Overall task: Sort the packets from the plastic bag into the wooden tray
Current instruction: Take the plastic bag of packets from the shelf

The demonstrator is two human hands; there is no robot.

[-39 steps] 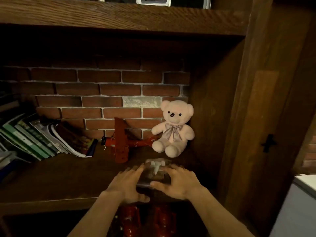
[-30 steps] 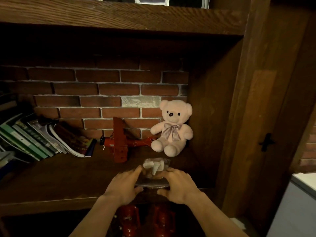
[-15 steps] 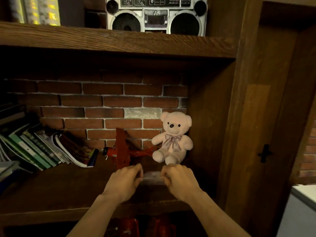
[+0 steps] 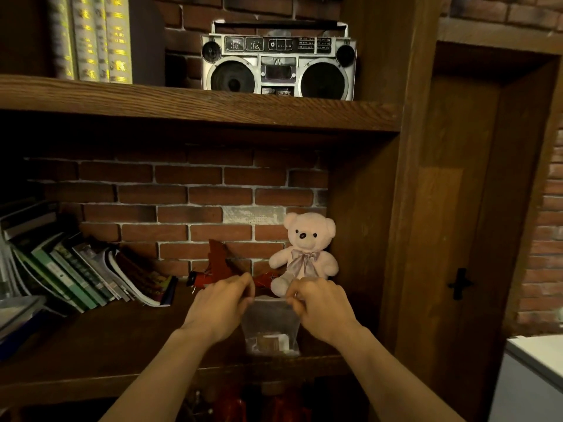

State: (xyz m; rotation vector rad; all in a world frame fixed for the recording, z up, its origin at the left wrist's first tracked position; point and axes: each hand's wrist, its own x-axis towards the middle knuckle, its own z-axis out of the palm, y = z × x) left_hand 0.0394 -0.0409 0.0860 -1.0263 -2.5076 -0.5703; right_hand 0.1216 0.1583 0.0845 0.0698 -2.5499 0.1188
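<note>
Lifted off the shelf, the plastic bag (image 4: 271,324) hangs between left hand (image 4: 221,306) and right hand (image 4: 323,309), both pinching its top corners.

A clear plastic bag (image 4: 271,325) hangs upright above the shelf edge, packets (image 4: 269,342) bunched at its bottom.

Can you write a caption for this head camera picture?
Both hands hold up a clear plastic bag of packets before a teddy bear.

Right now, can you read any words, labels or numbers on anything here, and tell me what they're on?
Nothing reads clearly.
Boombox: dial markings and panel print, too small to read.
Upright books on the top shelf: yellow spine lettering, blurred.
Leaning magazines: cover print too small.
Packets inside the plastic bag: brown label, blurred.
</note>
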